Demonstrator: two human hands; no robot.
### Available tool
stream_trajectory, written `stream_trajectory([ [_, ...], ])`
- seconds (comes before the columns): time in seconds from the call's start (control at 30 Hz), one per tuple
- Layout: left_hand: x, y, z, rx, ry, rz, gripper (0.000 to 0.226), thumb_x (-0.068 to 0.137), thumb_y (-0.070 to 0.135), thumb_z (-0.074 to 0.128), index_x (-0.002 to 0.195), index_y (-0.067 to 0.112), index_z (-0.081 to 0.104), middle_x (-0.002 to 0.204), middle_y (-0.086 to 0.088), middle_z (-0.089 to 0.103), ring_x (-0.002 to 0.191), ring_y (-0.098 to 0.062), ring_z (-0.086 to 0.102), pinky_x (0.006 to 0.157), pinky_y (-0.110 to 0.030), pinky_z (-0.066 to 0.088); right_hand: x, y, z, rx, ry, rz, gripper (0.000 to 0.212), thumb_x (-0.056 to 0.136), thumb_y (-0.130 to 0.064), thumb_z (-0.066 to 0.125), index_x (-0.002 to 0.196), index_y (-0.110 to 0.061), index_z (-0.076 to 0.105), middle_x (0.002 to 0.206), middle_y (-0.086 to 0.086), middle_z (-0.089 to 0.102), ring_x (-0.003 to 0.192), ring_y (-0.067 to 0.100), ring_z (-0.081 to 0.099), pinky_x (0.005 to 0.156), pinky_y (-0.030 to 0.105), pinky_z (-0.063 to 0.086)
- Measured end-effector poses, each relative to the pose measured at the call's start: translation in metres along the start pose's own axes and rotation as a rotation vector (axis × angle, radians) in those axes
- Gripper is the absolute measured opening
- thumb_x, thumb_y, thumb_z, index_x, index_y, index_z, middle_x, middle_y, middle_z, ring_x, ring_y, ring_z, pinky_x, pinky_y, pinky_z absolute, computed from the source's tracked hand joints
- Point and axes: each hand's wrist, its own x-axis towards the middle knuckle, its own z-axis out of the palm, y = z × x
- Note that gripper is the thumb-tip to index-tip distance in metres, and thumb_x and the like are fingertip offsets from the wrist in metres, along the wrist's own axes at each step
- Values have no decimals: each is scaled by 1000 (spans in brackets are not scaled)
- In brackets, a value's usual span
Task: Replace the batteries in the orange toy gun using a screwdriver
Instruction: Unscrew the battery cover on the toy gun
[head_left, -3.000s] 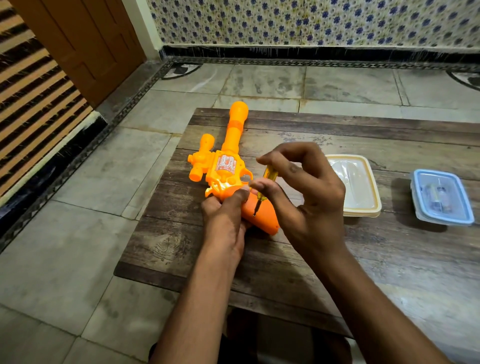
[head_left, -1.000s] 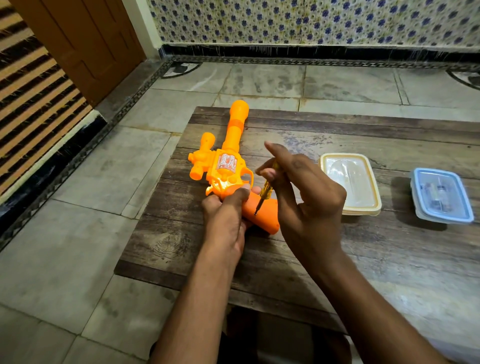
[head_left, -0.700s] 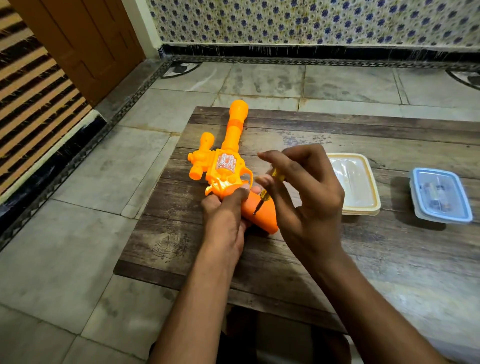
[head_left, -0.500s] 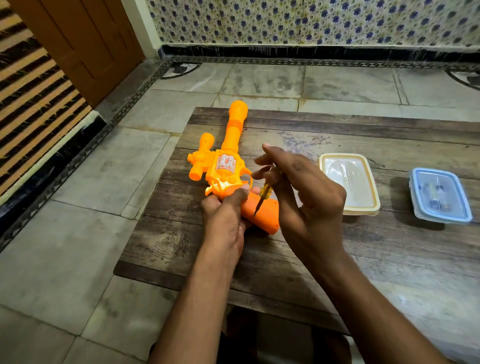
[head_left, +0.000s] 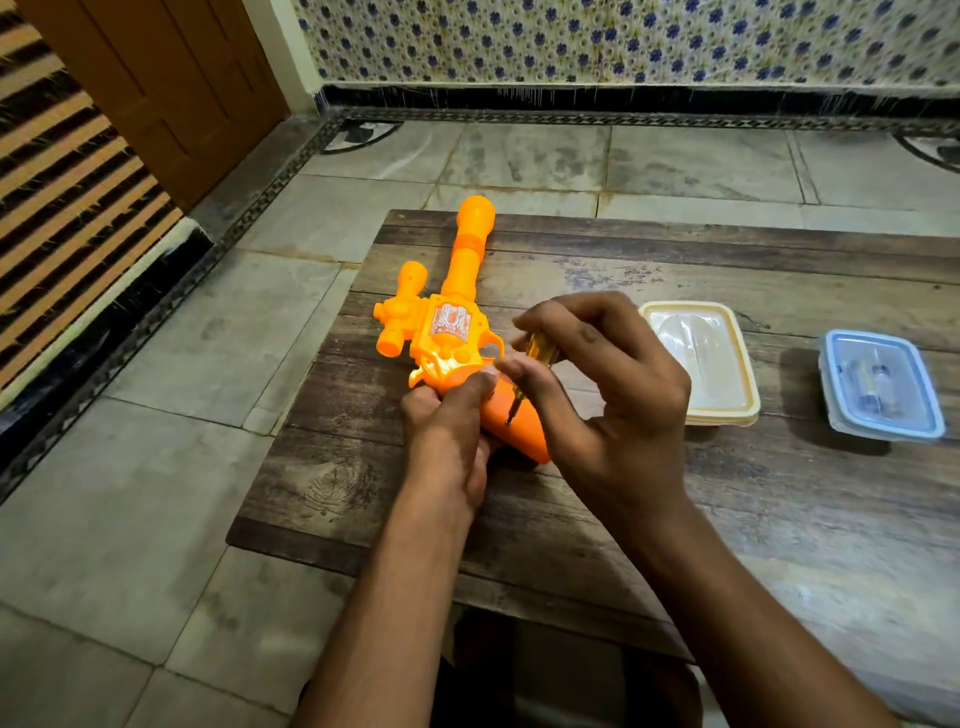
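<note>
While the left hand (head_left: 451, 421) clamps the toy gun (head_left: 452, 338) flat on the table's (head_left: 675, 519) left side to stop it twisting, the right hand (head_left: 618, 395) pinches the screwdriver (head_left: 530, 369), tip down on the grip, probably at the battery cover screw; two lidded boxes (head_left: 698, 364) wait to the right.

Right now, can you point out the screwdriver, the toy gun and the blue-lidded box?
screwdriver (head_left: 540, 347): head view, on its yellow handle.
orange toy gun (head_left: 452, 325): head view, on the stickered body.
blue-lidded box (head_left: 878, 384): head view, on the lid's middle.
</note>
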Motion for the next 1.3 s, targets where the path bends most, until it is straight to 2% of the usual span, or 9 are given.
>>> stream_trajectory([
  [0.2, -2, 0, -2, -35, -43, -7, 40, 92, -8, 65, 132, -1, 59, 114, -20, 75, 92, -27, 78, 81, -52, 64, 1, 3, 2, 48, -3, 28, 29, 98, 5, 62, 126, 7, 67, 111, 15, 72, 102, 20, 73, 87, 37, 58],
  [0.27, -1, 0, -2, -27, -24, -15, 39, 92, -7, 66, 130, -1, 60, 112, -20, 76, 93, -28, 77, 72, -45, 65, 1, 1, 0, 69, -29, 44, 25, 98, 4, 62, 122, 6, 69, 114, 14, 73, 106, 18, 72, 90, 38, 58],
  [0.4, -1, -1, -2, -37, 5, -10, 43, 89, -5, 69, 130, 0, 57, 117, -25, 72, 102, -34, 75, 65, -43, 64, 1, 0, 1, 2, -19, 20, 22, 94, -5, 74, 115, 2, 74, 100, 14, 65, 93, 21, 66, 79, 39, 54],
  [0.53, -5, 2, 1, -84, -43, -9, 35, 92, -11, 63, 124, 1, 61, 103, -17, 77, 80, -22, 77, 79, -50, 64, -1, 3, 1, 42, -25, 45, 30, 97, 6, 62, 126, 6, 66, 103, 14, 70, 96, 21, 71, 82, 38, 56],
  [0.67, -4, 1, 0, -84, -45, 1, 42, 91, -8, 66, 132, -4, 59, 116, -27, 73, 101, -35, 75, 79, -50, 64, -2, -1, 1, 42, -47, 36, 23, 96, 2, 68, 118, 5, 68, 105, 9, 71, 96, 20, 69, 81, 32, 56],
  [0.77, -4, 1, 0, -99, -41, -5, 46, 90, -7, 65, 135, -1, 55, 123, -28, 70, 112, -41, 71, 84, -61, 61, 0, 1, 1, -4, -25, 28, 24, 93, -1, 74, 116, 4, 70, 100, 12, 65, 89, 22, 65, 76, 32, 56],
  [0.97, -6, 3, 0, -101, -58, -7, 42, 91, -8, 64, 133, -3, 57, 104, -19, 77, 91, -29, 77, 70, -47, 65, 2, 2, 3, 45, -82, 24, 44, 95, 10, 63, 138, 4, 57, 108, 12, 69, 99, 17, 68, 84, 38, 56],
  [1.1, -7, 4, 0, -83, -25, -18, 46, 91, -5, 67, 135, -1, 58, 123, -26, 70, 102, -32, 73, 60, -37, 62, 1, -2, 3, 164, -74, 96, 31, 98, 6, 59, 128, -2, 57, 116, 8, 70, 99, 22, 73, 83, 43, 59],
  [1.3, -6, 3, -1, -95, -68, -14, 42, 93, -7, 62, 134, -3, 57, 119, -26, 73, 111, -40, 72, 77, -50, 65, 4, 1, 2, 12, -55, 14, 28, 92, -2, 76, 119, 4, 68, 102, 12, 65, 90, 24, 66, 77, 35, 57],
])
